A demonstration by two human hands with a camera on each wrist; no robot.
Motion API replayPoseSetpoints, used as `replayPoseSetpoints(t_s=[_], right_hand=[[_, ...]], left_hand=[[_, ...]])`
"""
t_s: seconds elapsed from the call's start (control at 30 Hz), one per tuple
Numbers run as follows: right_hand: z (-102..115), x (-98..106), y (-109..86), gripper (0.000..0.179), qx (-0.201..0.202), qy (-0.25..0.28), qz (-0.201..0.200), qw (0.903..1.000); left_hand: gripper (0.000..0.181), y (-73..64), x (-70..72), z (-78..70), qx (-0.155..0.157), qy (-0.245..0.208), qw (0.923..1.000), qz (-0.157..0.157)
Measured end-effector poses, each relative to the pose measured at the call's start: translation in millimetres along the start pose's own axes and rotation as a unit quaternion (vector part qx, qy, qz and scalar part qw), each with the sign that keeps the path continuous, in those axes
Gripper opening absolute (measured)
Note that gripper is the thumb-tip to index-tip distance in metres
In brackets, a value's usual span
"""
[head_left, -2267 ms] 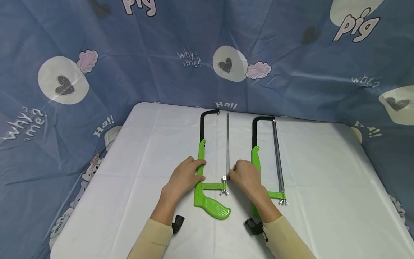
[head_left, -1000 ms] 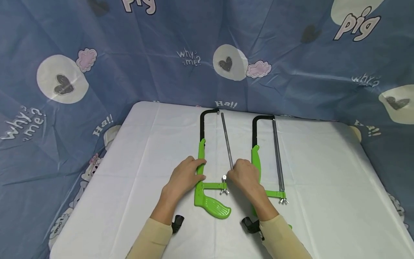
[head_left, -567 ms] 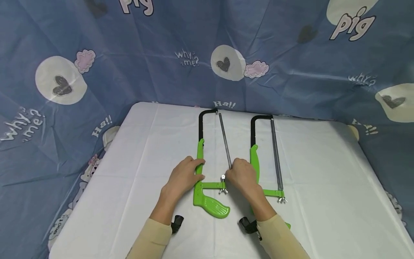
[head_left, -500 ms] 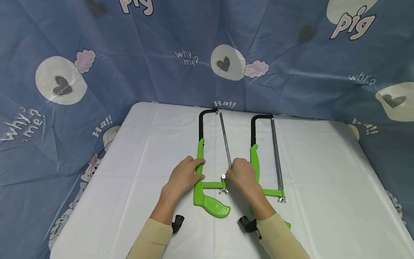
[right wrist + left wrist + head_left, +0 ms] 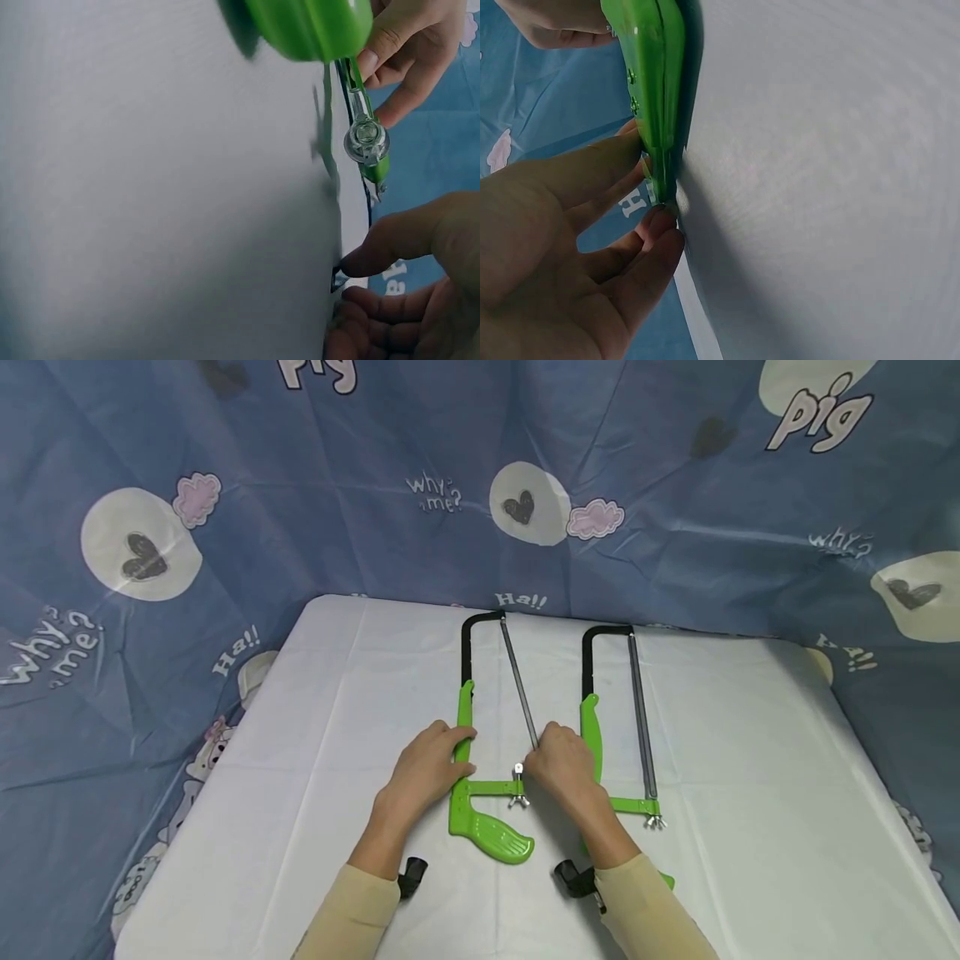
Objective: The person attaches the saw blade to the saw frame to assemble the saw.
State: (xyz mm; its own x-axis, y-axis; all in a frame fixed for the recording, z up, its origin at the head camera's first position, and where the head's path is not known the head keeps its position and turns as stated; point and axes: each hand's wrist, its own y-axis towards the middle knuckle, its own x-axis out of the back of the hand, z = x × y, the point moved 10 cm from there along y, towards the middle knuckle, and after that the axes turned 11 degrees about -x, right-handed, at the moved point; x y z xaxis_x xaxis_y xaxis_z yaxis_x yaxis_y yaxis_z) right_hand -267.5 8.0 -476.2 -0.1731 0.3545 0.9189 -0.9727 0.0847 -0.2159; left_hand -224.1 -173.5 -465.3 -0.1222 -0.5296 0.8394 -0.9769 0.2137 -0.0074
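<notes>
In the head view my left hand (image 5: 425,767) grips the green and black frame of a hacksaw (image 5: 491,837), thumb and fingers around its spine. Pinched in my right hand (image 5: 562,766) is the near end of a thin grey saw blade (image 5: 520,681). The blade slants, its far end at the tip of the frame's black arm; whether it is hooked there is too small to tell. Its near end is covered by the fingers, right of the wing nut (image 5: 518,802). In the right wrist view, my thumb and fingers pinch the blade end (image 5: 339,280).
A second hacksaw (image 5: 591,722), with a blade (image 5: 642,718) fitted, lies to the right, partly under my right forearm. Both lie on a white-covered table (image 5: 787,827). Blue printed cloth (image 5: 360,527) hangs behind. Black camera mounts (image 5: 412,877) sit at both wrists.
My right hand has swung the blade from upright to slanted. Its far end has moved left and now meets the tip of the left hacksaw's arm. My left hand has stayed put.
</notes>
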Motion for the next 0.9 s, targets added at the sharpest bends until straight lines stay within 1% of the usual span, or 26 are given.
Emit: replayPoseSetpoints(t_s=[0.07, 0.2, 0.3, 0.5, 0.67, 0.73, 0.8, 0.9], right_hand=[[0.5, 0.9, -0.2, 0.014, 0.001, -0.007, -0.002, 1.0], [1.7, 2.7, -0.7, 0.025, 0.006, -0.026, -0.006, 0.9996], [0.6, 2.6, -0.7, 0.027, 0.005, -0.029, -0.005, 0.9996], [0.5, 1.1, -1.3, 0.026, 0.005, -0.024, -0.008, 0.9997], [1.1, 1.1, -1.2, 0.012, 0.009, -0.015, -0.016, 0.9997], [0.9, 1.5, -0.7, 0.01, 0.007, -0.013, -0.017, 0.9997], [1.1, 2.1, -0.4, 0.012, 0.006, -0.02, -0.017, 0.9996], [2.8, 1.7, 0.2, 0.021, 0.006, -0.036, -0.013, 0.9992]], left_hand=[[0.051, 0.1, 0.3, 0.2, -0.001, 0.0, 1.0, -0.003], [0.051, 0.3, -0.6, -0.5, -0.005, -0.004, 1.0, -0.006], [0.051, 0.5, -2.0, -1.2, -0.007, -0.006, 0.9999, -0.005], [0.052, 1.0, -1.7, -0.2, -0.006, 0.001, 0.9999, -0.008], [0.052, 1.5, -2.1, 0.0, -0.006, 0.0, 1.0, -0.006], [0.052, 1.5, -2.0, 0.3, -0.005, 0.001, 1.0, -0.006], [0.052, 1.3, -1.5, 0.7, -0.005, 0.0, 1.0, -0.008], [0.052, 0.8, -2.1, 1.8, -0.001, -0.002, 1.0, -0.005]])
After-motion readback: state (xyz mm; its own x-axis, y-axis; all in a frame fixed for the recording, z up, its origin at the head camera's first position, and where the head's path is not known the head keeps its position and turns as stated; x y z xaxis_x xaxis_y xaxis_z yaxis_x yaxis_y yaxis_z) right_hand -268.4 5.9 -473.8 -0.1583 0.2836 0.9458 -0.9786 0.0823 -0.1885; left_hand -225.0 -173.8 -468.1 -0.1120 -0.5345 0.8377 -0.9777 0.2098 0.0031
